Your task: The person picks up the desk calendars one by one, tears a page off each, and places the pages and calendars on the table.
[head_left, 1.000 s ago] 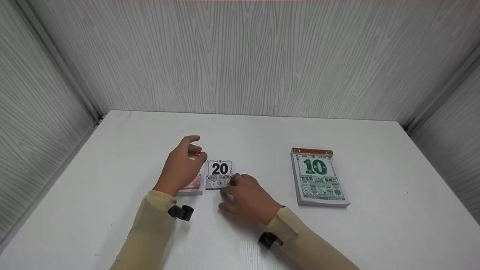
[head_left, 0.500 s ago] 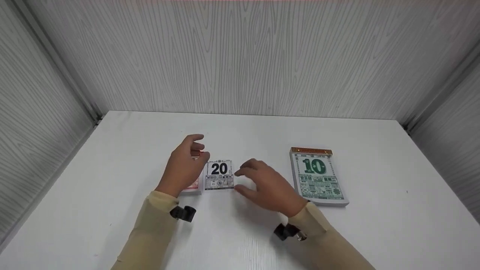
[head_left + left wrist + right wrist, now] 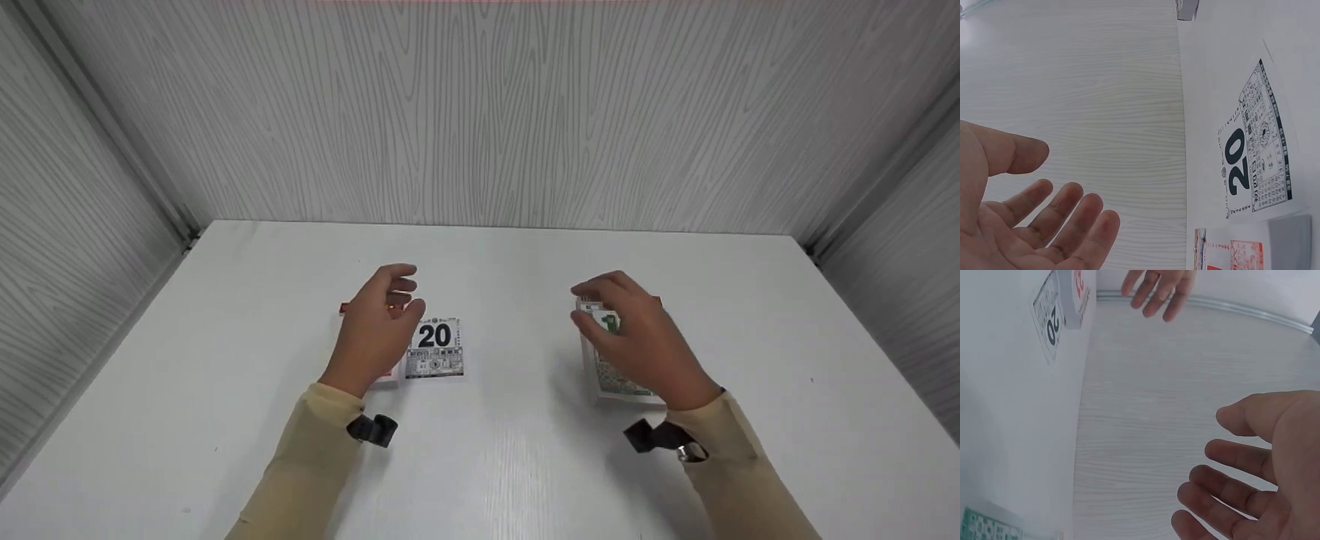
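In the head view my left hand (image 3: 371, 326) hovers over a tear-off calendar block with red print (image 3: 388, 378), hiding most of it. The left wrist view shows its fingers loosely bent and holding nothing, with the red-printed block (image 3: 1247, 256) at the lower right. A single calendar sheet (image 3: 435, 361) bearing a black 20 lies flat just right of that block. Over a second calendar block with green print (image 3: 624, 386) is my right hand (image 3: 637, 334), covering much of its face. Its fingers are spread and relaxed in the right wrist view, with nothing between them.
Both blocks and the sheet lie on a white table (image 3: 495, 450). A grey wood-grain panel (image 3: 480, 112) rises behind the table, and similar panels stand at left and right.
My right hand has left the 20 sheet and travelled right, over the green-printed calendar block. The left hand has shifted only slightly to the right, staying above the red-printed block.
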The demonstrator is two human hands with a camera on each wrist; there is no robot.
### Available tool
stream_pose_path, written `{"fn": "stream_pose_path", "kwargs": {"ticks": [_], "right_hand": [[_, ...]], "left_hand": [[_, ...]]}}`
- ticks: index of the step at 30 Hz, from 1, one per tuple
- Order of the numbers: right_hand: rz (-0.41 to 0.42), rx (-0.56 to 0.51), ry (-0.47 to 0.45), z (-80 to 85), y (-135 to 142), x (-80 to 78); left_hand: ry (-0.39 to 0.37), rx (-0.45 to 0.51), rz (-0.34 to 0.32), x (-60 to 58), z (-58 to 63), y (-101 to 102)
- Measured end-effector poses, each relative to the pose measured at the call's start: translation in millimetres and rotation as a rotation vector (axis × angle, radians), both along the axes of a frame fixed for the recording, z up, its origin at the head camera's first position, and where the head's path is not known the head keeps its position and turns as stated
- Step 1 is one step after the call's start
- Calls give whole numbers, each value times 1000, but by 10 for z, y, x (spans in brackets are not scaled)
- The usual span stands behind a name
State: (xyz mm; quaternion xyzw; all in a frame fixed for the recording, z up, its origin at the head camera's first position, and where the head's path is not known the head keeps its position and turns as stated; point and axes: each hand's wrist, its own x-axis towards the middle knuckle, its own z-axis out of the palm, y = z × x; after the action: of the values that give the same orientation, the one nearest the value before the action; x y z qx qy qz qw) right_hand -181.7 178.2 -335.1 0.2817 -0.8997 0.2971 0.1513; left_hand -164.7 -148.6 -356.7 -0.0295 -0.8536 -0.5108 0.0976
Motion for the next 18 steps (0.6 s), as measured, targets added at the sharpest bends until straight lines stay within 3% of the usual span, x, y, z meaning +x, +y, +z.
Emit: {"fn": "stream_pose_path", "kwargs": {"ticks": [11, 15, 18], "right_hand": [[-116, 37, -42, 97, 219, -41], [-142, 76, -130, 108, 277, -53], [-154, 126, -224, 108, 332, -63]], "left_hand": [[0, 4, -18, 24, 5, 115], [12, 8, -31, 33, -28, 227], [13, 27, -77, 27, -85, 364]]}}
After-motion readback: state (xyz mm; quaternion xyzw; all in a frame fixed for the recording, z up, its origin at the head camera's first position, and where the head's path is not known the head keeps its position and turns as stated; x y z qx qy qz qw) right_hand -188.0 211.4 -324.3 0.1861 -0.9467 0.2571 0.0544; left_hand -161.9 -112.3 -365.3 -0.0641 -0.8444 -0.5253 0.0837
